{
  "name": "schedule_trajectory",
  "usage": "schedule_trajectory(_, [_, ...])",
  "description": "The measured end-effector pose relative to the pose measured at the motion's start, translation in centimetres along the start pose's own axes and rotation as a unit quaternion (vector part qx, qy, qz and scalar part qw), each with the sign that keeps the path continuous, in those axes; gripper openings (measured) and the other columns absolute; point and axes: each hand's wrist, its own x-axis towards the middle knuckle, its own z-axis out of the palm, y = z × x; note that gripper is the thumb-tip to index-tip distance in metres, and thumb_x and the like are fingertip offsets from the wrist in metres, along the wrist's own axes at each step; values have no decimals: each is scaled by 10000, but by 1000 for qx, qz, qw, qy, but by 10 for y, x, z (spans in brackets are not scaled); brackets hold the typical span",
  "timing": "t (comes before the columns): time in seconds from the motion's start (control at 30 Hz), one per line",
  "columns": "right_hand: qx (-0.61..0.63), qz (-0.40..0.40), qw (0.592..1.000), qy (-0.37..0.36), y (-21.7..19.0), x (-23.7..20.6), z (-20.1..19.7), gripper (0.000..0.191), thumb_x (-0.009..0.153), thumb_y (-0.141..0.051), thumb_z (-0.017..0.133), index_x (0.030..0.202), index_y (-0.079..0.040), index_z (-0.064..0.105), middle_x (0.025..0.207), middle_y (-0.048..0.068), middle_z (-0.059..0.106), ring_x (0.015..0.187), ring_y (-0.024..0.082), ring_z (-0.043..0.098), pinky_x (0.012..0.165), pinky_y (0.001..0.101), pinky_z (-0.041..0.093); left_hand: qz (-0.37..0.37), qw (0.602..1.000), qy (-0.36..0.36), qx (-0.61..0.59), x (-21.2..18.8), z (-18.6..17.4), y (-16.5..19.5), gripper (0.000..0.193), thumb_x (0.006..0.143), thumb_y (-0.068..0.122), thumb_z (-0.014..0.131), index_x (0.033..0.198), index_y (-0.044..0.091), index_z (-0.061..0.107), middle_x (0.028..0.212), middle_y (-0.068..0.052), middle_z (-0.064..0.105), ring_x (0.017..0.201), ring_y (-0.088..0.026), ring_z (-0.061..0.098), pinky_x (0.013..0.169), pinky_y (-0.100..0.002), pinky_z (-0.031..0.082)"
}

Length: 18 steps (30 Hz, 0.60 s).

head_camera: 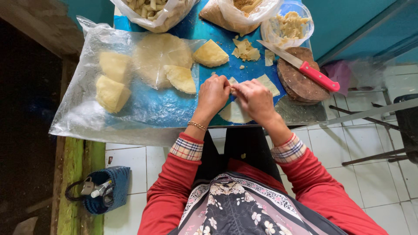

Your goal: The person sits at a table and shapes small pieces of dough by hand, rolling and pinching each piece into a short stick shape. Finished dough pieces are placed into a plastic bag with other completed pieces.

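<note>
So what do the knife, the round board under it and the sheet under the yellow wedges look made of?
Knife: bright, smooth blade, likely steel; glossy red handle, probably plastic. Round board: dark brown, matte and scuffed, looks like worn wood. Sheet: clear, crinkled, shiny film, so thin plastic, apparently a bag. Both hands, left hand and right hand, pinch a pale, soft-looking dough piece.

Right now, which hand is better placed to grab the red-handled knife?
The right hand: the knife lies on the round wooden board on that side. The left hand would have to cross over.

A knife (300, 65) lies on the round board (300, 85) (right of the dough wedges (210, 54)).
</note>
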Motion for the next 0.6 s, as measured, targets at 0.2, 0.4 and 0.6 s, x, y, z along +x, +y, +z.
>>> schedule_trajectory(0.2, [6, 37, 999, 26, -10, 0, 6, 63, 885, -124, 770, 947, -125, 762, 923, 40, 704, 897, 276, 638, 767, 404, 530, -71, 995, 22, -65, -4, -3, -8, 122, 883, 95, 685, 1002, 80, 710, 873, -143, 693, 866, -357, 695, 772, -458, 540])
schedule_trajectory(0.4, [90, 94, 991, 13, 9, 3, 13, 59, 879, -140, 778, 909, -90, 772, 885, 64, 681, 909, 277, 605, 790, 393, 512, -30, 996, 80, 2, -16, 1, 4, 63, 863, 102, 699, 890, 84, 752, 953, -149, 648, 899, -353, 673, 777, -455, 545])
schedule_trajectory(0.6, [119, 134, 984, -24, 21, 6, 16, 85, 885, -169, 764, 900, -87, 777, 874, 67, 666, 884, 261, 603, 770, 389, 503, -38, 998, 59, 3, -15, -1, 11, 64, 844, 149, 724, 863, 90, 737, 906, -135, 662, 886, -340, 674, 767, -457, 536])
